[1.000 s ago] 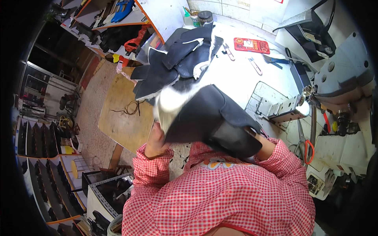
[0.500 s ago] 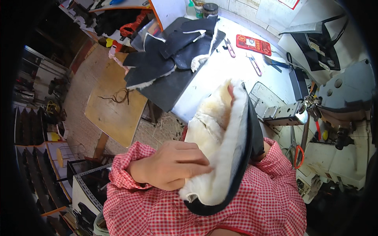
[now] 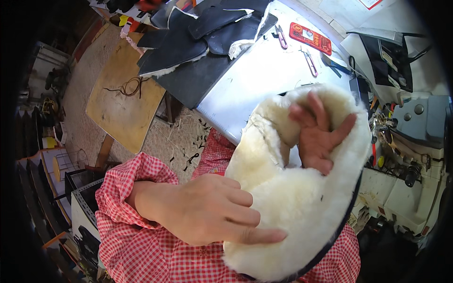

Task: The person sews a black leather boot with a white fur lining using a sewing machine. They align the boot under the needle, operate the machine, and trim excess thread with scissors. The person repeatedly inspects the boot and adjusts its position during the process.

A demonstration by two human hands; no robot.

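Observation:
A large fleece-lined shoe upper, cream and fluffy inside with a dark outer edge, is held up before my chest, its inside facing me. My right hand pokes up through the opening in its middle, fingers spread apart against the far fleece wall; the wrist is hidden behind the fleece. Over the near left part lies my left hand, back upward. Its index finger stretches out onto the fleece, while the other fingers are bent and the thumb is out of sight. A small dark speck shows on the fleece.
On the white table lie a pile of black fleece-backed pieces, two small snips and a red flat case. A tan board with dark cord stands left. Machinery stands at right, shelves at far left.
The shoe upper has turned and opened toward me, showing its fleece inside. My right hand has come into view through it. My left hand has moved slightly nearer, its index finger now extended.

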